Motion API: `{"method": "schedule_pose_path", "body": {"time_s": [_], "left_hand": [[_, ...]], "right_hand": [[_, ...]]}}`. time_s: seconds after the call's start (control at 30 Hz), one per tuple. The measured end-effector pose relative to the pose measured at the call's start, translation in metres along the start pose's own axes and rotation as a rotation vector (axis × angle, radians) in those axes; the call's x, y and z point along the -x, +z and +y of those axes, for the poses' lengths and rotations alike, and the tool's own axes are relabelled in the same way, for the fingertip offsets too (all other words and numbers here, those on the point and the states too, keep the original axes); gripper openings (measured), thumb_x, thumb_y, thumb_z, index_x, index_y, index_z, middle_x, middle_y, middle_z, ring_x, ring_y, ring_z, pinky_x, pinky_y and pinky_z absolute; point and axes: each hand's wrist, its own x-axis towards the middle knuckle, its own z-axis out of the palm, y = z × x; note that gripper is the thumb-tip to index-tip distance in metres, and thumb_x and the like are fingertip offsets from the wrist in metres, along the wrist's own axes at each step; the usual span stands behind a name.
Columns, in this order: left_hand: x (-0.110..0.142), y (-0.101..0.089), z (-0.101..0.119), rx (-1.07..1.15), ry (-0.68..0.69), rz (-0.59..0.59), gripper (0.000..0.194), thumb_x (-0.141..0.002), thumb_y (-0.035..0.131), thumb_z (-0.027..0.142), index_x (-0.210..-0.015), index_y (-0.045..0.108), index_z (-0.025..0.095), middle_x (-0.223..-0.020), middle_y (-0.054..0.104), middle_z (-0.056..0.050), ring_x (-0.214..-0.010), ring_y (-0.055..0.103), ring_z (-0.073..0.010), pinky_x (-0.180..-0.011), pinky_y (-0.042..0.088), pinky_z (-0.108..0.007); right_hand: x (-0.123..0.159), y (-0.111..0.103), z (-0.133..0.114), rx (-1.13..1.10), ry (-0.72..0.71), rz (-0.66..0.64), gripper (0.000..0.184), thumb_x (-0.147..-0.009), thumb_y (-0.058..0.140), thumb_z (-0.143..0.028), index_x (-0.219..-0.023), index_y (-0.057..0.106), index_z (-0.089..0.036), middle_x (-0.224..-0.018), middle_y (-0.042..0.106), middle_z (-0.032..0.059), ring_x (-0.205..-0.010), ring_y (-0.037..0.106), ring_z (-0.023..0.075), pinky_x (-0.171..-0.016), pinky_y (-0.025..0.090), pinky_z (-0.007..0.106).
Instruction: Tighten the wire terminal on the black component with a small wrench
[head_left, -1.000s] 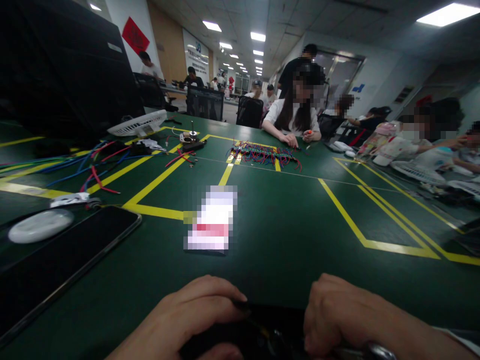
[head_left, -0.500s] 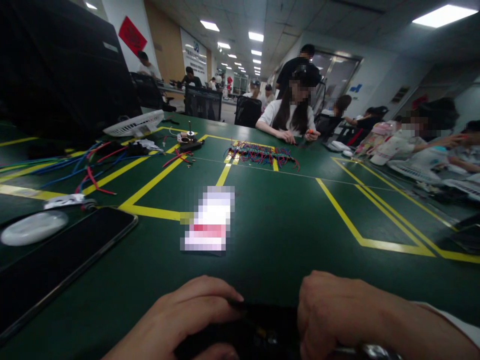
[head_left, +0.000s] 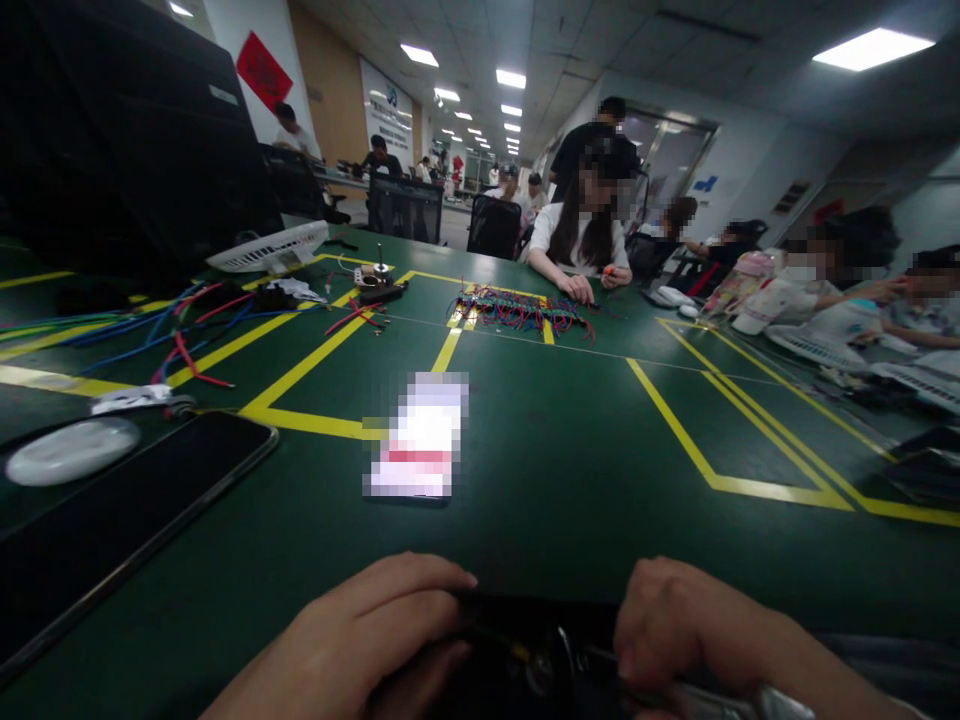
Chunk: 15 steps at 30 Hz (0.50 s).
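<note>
My left hand [head_left: 375, 625] is at the bottom of the view, its fingers curved over the left side of a dark object [head_left: 525, 615] at the table's near edge. Shadow hides most of that object; a small yellowish spot and a thin curved shiny piece show inside it. On its right side, my right hand [head_left: 690, 625] is closed in a fist around a shiny metal tool [head_left: 780, 703]. The tool's kind cannot be made out, since the hand covers much of it. Beyond my hands lies a lit phone [head_left: 420, 435] with a blurred screen.
At left are a dark phone-like slab [head_left: 150, 515], a white computer mouse [head_left: 71, 452], loose coloured wires [head_left: 184, 345] and a black monitor [head_left: 127, 150]. A wire bundle [head_left: 517, 308] lies mid-table before a seated co-worker [head_left: 574, 245]. Yellow tape [head_left: 780, 492] marks the green tabletop.
My right hand has moved slightly right, away from my left hand. More of the shiny metal parts now shows between and under the hands. The co-worker's hand has shifted closer to the wire bundle.
</note>
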Motion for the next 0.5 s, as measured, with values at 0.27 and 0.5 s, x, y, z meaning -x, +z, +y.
{"method": "schedule_pose_path", "body": {"time_s": [0.27,0.5], "left_hand": [[-0.003,-0.005,0.003,0.059,-0.011,-0.026,0.032,-0.098,0.071,0.007,-0.114,0.077,0.033,-0.118,0.084,0.005,-0.098,0.085,-0.0135,-0.088,0.066,-0.012],[-0.015,-0.004,0.017,0.057,-0.046,0.031,0.007,-0.104,0.074,0.03,-0.108,0.08,0.029,-0.113,0.083,-0.003,-0.101,0.082,-0.0224,-0.087,0.069,-0.026]], "right_hand": [[-0.033,-0.005,-0.024,0.098,0.076,-0.001,0.028,-0.1,0.085,-0.051,-0.095,0.074,-0.027,-0.084,0.069,0.0026,-0.081,0.068,0.0232,-0.073,0.058,0.03],[-0.007,-0.003,-0.006,0.033,0.174,-0.179,0.024,-0.091,0.079,-0.011,-0.08,0.063,-0.023,-0.082,0.074,0.0014,-0.069,0.065,0.0165,-0.061,0.053,0.022]]}}
